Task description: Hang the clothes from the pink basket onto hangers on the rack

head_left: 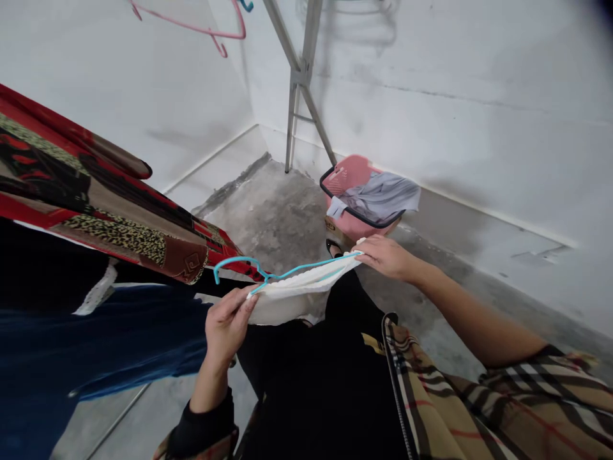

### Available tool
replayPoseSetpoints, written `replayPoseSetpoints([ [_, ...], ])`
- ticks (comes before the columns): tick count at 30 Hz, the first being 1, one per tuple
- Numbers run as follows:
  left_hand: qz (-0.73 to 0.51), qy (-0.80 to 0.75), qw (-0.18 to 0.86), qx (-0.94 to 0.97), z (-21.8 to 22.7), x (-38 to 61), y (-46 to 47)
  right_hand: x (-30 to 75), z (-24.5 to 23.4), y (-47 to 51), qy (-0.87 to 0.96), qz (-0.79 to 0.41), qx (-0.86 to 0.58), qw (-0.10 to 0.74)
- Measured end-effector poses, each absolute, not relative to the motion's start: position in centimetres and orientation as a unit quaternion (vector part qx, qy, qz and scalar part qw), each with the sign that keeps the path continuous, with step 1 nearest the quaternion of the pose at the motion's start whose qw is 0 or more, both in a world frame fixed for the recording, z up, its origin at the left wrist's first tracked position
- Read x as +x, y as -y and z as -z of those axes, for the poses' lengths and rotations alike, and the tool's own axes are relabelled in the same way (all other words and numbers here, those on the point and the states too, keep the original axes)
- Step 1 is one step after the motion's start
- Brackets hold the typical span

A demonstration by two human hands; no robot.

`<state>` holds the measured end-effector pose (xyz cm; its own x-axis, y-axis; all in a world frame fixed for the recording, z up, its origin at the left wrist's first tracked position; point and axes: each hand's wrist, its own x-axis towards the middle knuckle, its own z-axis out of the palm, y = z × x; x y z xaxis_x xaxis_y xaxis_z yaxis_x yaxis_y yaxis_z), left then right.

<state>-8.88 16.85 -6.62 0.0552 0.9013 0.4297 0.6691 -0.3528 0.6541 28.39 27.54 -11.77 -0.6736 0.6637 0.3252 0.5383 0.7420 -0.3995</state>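
Observation:
A white garment [292, 297] is stretched between my two hands, with a light-blue clothes hanger [306, 264] running along its upper edge. The hanger's hook [234, 260] points left, above my left hand. My left hand [227, 322] pinches the garment and hanger at the near left end. At the far right end, the fingers of my right hand [385, 257] are closed on the garment's edge and the hanger's tip. What kind of garment it is, I cannot make out.
A pink laundry basket [361, 227] with grey cloth [380, 195] stands by the wall. Left hang a red patterned textile [119, 217] and dark-blue clothing [124, 332]. A metal rack's crossed legs [300, 76] rise behind; a pink hanger [196, 29] is at upper left.

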Motion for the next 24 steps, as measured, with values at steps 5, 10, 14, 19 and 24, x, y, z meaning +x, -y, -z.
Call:
replayPoseSetpoints([
  [5, -0.434, -0.560, 0.156, 0.688, 6.3, -9.0, -16.9, 27.6, 10.0, -26.6, 0.893, -0.156, -0.323, 0.273],
  [10, -0.446, -0.555, 0.164, 0.683, 6.0, -8.4, -16.9, 27.2, 8.2, -26.0, 0.883, -0.178, -0.291, 0.322],
  [14, -0.438, -0.541, 0.175, 0.697, 5.8, -7.4, -17.0, 26.2, 7.7, -25.3, 0.892, -0.173, -0.276, 0.314],
  [19, -0.414, -0.548, 0.171, 0.706, 5.3, -7.0, -17.4, 25.6, 7.1, -25.0, 0.877, -0.189, -0.290, 0.334],
  [24, -0.397, -0.588, 0.149, 0.689, 5.5, -9.6, -17.8, 26.9, 4.9, -25.3, 0.838, -0.164, -0.367, 0.369],
])
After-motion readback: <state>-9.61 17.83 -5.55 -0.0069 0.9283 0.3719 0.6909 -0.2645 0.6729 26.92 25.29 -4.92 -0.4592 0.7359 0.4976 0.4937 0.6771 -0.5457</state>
